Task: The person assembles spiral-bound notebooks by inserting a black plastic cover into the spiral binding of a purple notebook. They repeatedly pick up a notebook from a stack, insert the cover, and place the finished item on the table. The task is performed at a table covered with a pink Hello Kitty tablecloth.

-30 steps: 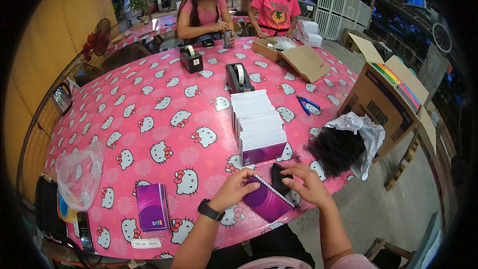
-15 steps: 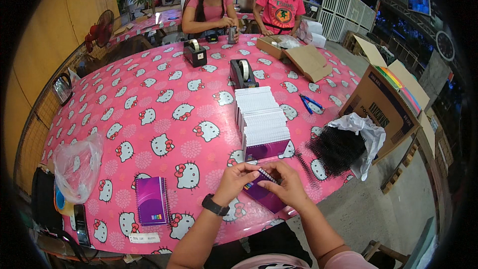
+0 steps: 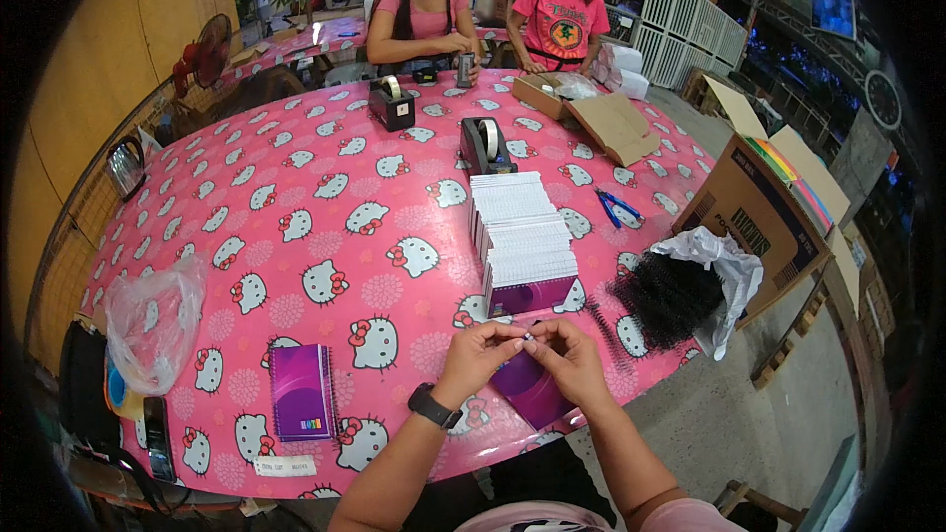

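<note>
My left hand (image 3: 480,355) and my right hand (image 3: 574,360) meet at the upper edge of a purple notebook (image 3: 533,396), just in front of me at the table edge. Both are closed, thumbs and fingertips pinched together at that edge. What exactly sits between the fingertips is too small to make out. Right beyond my hands stands a long row of notebooks (image 3: 522,227), white page edges up, the nearest one showing a purple cover. Another purple notebook (image 3: 301,391), with a dark spiral along its side, lies flat on the left.
Black spiral coils (image 3: 665,298) spill from white wrapping on the right, beside a cardboard box (image 3: 754,202). Blue-handled pliers (image 3: 618,207) and tape dispensers (image 3: 487,148) lie farther back. A plastic bag (image 3: 156,325) and phone (image 3: 158,438) are at left. Two people are across the table.
My fingertips have come closer together at the notebook's edge. The thumbs have moved up off the cover, so more of its purple front shows.
</note>
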Tool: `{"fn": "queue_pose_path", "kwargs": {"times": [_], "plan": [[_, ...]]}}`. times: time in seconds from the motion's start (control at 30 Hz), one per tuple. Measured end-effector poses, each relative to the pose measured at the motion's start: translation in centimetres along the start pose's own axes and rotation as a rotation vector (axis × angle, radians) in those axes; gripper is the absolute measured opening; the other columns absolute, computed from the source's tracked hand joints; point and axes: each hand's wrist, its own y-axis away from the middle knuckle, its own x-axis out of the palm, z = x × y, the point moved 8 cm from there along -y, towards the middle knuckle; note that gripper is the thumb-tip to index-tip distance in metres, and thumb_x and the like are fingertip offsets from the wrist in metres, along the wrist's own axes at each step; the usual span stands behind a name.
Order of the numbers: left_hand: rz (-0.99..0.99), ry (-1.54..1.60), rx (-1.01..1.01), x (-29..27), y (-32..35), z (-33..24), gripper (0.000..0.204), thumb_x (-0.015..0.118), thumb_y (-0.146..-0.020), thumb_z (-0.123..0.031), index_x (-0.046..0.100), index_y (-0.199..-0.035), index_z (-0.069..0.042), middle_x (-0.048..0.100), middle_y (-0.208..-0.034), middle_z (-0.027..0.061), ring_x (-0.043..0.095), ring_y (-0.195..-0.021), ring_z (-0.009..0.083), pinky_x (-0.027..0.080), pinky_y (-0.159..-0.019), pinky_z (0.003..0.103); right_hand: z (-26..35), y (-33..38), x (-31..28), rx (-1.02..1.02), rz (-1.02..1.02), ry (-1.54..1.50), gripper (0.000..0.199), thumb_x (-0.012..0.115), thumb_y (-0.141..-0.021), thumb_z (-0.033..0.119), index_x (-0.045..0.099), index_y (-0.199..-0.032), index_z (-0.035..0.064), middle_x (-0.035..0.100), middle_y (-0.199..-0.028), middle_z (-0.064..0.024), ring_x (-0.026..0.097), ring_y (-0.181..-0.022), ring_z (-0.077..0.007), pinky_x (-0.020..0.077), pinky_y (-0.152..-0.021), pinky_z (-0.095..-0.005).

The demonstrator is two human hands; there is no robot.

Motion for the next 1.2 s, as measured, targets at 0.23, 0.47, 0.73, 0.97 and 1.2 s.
{"fn": "queue_pose_path", "kwargs": {"times": [0.23, 0.47, 0.73, 0.97, 1.2], "plan": [[-0.009, -0.002, -0.006, -0.3, 0.0, 0.4, 0.016, 0.065, -0.086, -0.006, 0.065, -0.101, 0.001, 0.067, -0.095, 0.0054, 0.061, -0.086, 0.0096, 0.049, -0.077, 0.023, 0.7, 0.3, 0.2, -0.033, -0.058, 0.111, 0.021, 0.067, -0.085, 0.011, 0.064, -0.102, 0.0005, 0.064, -0.082, -0.0043, 0.058, -0.073, -0.0097, 0.0477, -0.067, -0.0240], [-0.015, -0.034, 0.101, 0.1, 0.2, -0.8, 0.013, 0.066, -0.086, -0.005, 0.066, -0.099, 0.000, 0.067, -0.092, 0.0042, 0.060, -0.081, 0.0077, 0.049, -0.073, 0.021, 0.5, 0.3, 0.2, -0.050, -0.081, 0.142, 0.021, 0.070, -0.083, 0.012, 0.065, -0.099, -0.0004, 0.063, -0.081, -0.0042, 0.057, -0.072, -0.0098, 0.0470, -0.067, -0.0242], [-0.015, -0.048, 0.136, 0.1, 0.3, -0.6, 0.012, 0.066, -0.086, -0.003, 0.066, -0.097, 0.001, 0.068, -0.093, 0.0055, 0.061, -0.084, 0.0086, 0.050, -0.076, 0.023, 1.2, 0.3, 0.2, -0.103, -0.075, 0.221, 0.020, 0.071, -0.081, 0.014, 0.063, -0.094, 0.0004, 0.058, -0.073, -0.0021, 0.051, -0.064, -0.0088, 0.0432, -0.059, -0.0236], [0.024, -0.078, 0.158, 0.3, 0.2, -1.0, 0.012, 0.067, -0.085, -0.005, 0.066, -0.096, 0.001, 0.067, -0.092, 0.0053, 0.062, -0.085, 0.0089, 0.050, -0.077, 0.024, 1.6, 0.5, -0.1, -0.118, -0.104, 0.209, 0.020, 0.072, -0.080, 0.016, 0.061, -0.088, 0.0012, 0.055, -0.070, -0.0015, 0.049, -0.062, -0.0075, 0.0416, -0.056, -0.0228], [-0.018, -0.133, 0.170, 0.3, 0.5, -1.4, 0.012, 0.067, -0.085, -0.005, 0.065, -0.095, 0.001, 0.067, -0.090, 0.0056, 0.061, -0.083, 0.0090, 0.050, -0.076, 0.023, 1.8, 0.2, 0.2, -0.131, -0.070, 0.293, 0.018, 0.069, -0.083, 0.015, 0.060, -0.087, -0.0002, 0.058, -0.072, -0.0075, 0.054, -0.062, -0.0147, 0.0436, -0.057, -0.0274]]}}
